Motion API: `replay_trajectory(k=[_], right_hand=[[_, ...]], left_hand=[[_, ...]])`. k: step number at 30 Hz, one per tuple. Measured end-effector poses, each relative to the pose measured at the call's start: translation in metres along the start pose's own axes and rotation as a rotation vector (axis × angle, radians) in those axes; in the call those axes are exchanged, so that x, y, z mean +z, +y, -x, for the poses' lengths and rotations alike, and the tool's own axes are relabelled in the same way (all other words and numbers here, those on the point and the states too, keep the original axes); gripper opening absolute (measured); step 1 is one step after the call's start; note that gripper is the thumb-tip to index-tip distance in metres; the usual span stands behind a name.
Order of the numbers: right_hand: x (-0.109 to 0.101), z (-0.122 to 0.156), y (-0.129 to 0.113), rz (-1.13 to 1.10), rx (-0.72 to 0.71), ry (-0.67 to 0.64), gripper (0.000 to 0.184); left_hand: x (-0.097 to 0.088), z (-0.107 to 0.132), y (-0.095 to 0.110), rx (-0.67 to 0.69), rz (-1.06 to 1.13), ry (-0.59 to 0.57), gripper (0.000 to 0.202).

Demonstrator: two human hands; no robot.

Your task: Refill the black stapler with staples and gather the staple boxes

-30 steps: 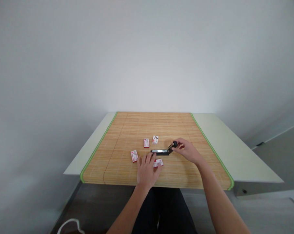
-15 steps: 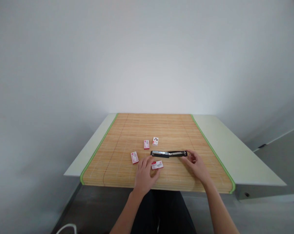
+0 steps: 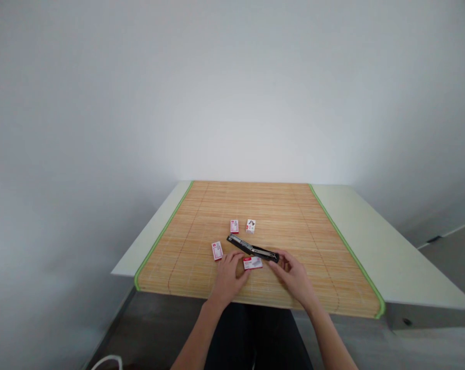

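A black stapler [image 3: 251, 248], opened out flat, lies slanted on the bamboo mat [image 3: 279, 216]. My right hand [image 3: 292, 273] grips its near right end with curled fingers. My left hand [image 3: 229, 272] rests on the mat with fingers spread, touching a small red-and-white staple box [image 3: 252, 263] just below the stapler. Another such box [image 3: 217, 251] lies left of my left hand. Two more boxes [image 3: 234, 226] [image 3: 250, 226] sit just beyond the stapler.
The mat has green edging and covers the middle of a pale table [image 3: 375, 246] set against a white wall. Bare tabletop shows on both sides of the mat. A white cord loop [image 3: 105, 361] lies on the floor at the lower left.
My right hand has swung the stapler's right end toward me, so it now lies slanted instead of level. My left hand has stayed by the near box. The view has shifted slightly.
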State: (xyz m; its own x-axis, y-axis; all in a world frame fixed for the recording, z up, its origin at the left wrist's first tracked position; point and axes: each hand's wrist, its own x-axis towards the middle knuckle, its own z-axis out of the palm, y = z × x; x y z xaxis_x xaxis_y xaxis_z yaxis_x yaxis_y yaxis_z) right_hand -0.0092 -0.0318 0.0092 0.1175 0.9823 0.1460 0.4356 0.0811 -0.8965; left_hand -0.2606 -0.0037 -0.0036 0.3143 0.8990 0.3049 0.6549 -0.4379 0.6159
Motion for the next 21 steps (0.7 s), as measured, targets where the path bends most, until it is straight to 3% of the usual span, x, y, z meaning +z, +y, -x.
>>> replay_trajectory(k=[9,18,21], right_hand=[[-0.06,-0.038,0.026,-0.082,0.024,-0.004,0.056],[-0.066,-0.043,0.037,-0.101,0.05,0.076,0.062],[-0.065,-0.031,0.04,-0.12,0.088,0.19,0.069]], left_hand=[[-0.003,0.003,0.004,0.02,0.015,-0.019,0.037],[-0.003,0.0,0.005,0.021,0.028,-0.055,0.036],[-0.003,-0.001,0.004,0.025,0.026,-0.07,0.035]])
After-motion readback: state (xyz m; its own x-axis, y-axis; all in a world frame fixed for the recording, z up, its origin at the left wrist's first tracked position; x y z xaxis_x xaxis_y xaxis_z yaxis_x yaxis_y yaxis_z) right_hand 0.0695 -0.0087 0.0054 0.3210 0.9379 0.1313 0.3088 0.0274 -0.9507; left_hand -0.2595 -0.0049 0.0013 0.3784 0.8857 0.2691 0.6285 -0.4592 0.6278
